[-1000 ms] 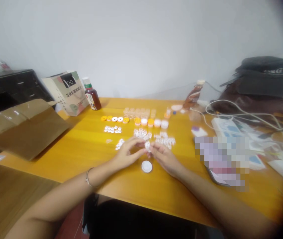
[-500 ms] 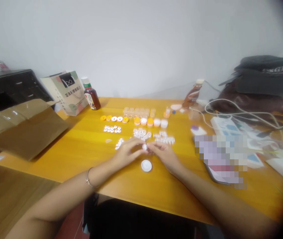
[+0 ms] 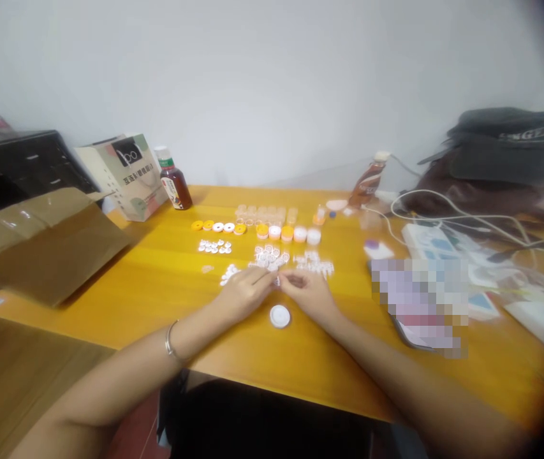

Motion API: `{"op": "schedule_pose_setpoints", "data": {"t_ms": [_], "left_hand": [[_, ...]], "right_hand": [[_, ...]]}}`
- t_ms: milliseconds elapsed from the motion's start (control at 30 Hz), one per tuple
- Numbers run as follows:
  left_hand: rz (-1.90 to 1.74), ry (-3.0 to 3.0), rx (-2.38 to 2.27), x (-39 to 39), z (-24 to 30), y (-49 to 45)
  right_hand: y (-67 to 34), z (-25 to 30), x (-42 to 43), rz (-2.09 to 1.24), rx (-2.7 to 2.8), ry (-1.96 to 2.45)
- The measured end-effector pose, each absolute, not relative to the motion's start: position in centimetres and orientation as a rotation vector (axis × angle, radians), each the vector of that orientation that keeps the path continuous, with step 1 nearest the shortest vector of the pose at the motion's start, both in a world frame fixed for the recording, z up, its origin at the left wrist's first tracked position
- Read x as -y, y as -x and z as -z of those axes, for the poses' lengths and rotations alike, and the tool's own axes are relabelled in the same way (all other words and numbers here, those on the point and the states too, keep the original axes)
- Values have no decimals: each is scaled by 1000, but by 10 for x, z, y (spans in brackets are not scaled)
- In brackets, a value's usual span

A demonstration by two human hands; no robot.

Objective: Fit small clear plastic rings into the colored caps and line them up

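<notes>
My left hand (image 3: 247, 290) and my right hand (image 3: 307, 292) meet fingertip to fingertip over the table. Between them they pinch a small white round part (image 3: 278, 279), mostly hidden by the fingers. Just below lies a round white lid-like disc (image 3: 280, 316), flat on the wood and touched by neither hand. Beyond the fingertips is a heap of small white wheel-shaped pieces (image 3: 270, 256). More small white pieces (image 3: 313, 262) lie past my right hand. A cluster of white pieces (image 3: 230, 274) sits beside my left hand, partly covered by it.
Farther back stand rows of orange and white round caps (image 3: 275, 233) and clear cups (image 3: 262, 214). At left are a brown paper bag (image 3: 51, 248), a gift bag (image 3: 132, 178) and a dark bottle (image 3: 176, 185). A phone (image 3: 410, 306), cables (image 3: 463, 204) and a black bag (image 3: 506, 150) occupy the right.
My fingers have closed more over the small white part, so less of it shows. My left hand has turned slightly, its back more upward. The view has shifted a little.
</notes>
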State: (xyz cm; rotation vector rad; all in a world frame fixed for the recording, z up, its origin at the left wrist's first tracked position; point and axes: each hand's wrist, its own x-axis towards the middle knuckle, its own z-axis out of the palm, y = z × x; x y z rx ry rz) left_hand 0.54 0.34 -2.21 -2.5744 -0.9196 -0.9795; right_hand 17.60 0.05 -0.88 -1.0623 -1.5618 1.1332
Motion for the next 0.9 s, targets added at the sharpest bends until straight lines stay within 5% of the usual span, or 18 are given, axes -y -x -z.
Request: {"op": "schedule_pose_setpoints", "data": {"t_ms": [200,667,900], "left_hand": [[939,2535,880,-3,22,-6],[1183,2559,802,-6,15,-1],[1438,2460,925,-8,6,10]], "right_hand": [[-175,11,0,-1018,1612,1072],[-177,14,-7,-1405,1359,996],[-189,6,-15,-1218,1283,1086]]}}
